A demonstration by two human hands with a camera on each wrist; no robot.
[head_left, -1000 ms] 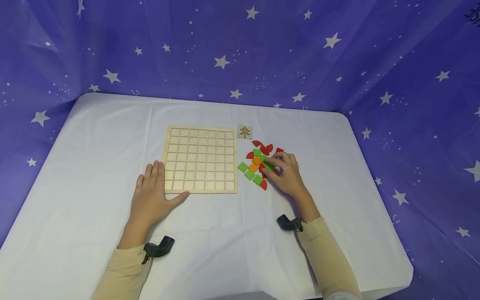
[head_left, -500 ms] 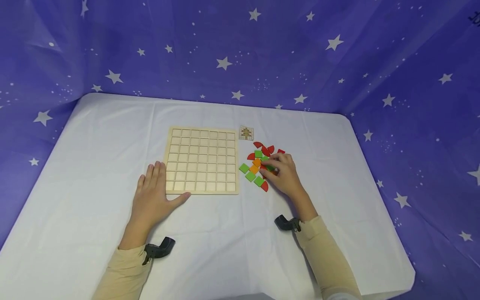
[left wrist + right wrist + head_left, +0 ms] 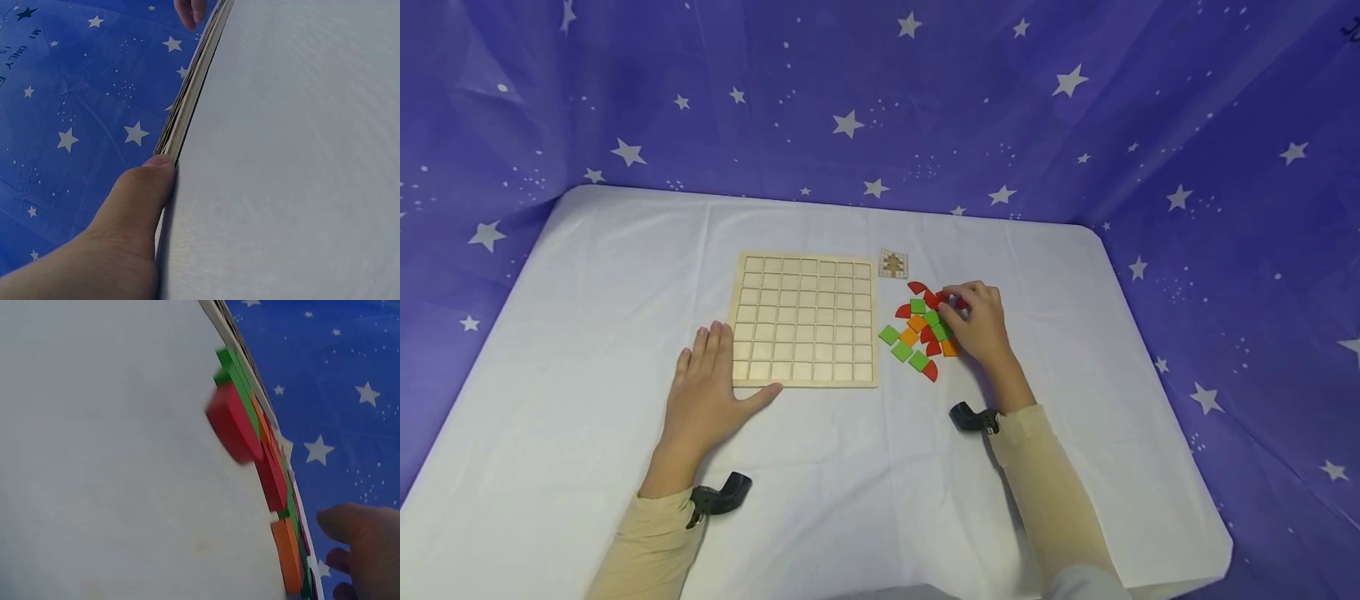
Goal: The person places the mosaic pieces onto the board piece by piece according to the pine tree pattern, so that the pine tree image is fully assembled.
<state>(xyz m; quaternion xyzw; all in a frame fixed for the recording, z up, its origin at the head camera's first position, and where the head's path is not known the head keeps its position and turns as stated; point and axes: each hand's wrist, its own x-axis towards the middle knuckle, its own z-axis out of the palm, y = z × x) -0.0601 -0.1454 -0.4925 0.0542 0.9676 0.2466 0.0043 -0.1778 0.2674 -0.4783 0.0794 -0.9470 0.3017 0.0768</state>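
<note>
In the head view a square wooden board (image 3: pixel 806 319) with a grid of recessed cells lies on the table. Against its lower left corner rests my left hand (image 3: pixel 703 392), fingers straight along the left side and thumb on the front edge. The left wrist view shows that thumb (image 3: pixel 137 194) touching the board's edge. My right hand (image 3: pixel 981 325) is bent over the right of a loose pile of flat pieces: green squares (image 3: pixel 902 352), orange squares (image 3: pixel 909 337) and red quarter circles (image 3: pixel 931 371). Its thumb and index finger stand apart near red pieces at the pile's back; I see nothing held.
A small card (image 3: pixel 893 265) with a brown tree pattern on a grid lies behind the pieces, beside the board's upper right corner. White cloth (image 3: pixel 820 492) covers the table. A purple-blue starry curtain (image 3: pixel 775 75) stands behind and at the sides.
My right hand has moved up and slightly right over the pile, uncovering green, red and orange pieces. My left hand has stayed in place against the board.
</note>
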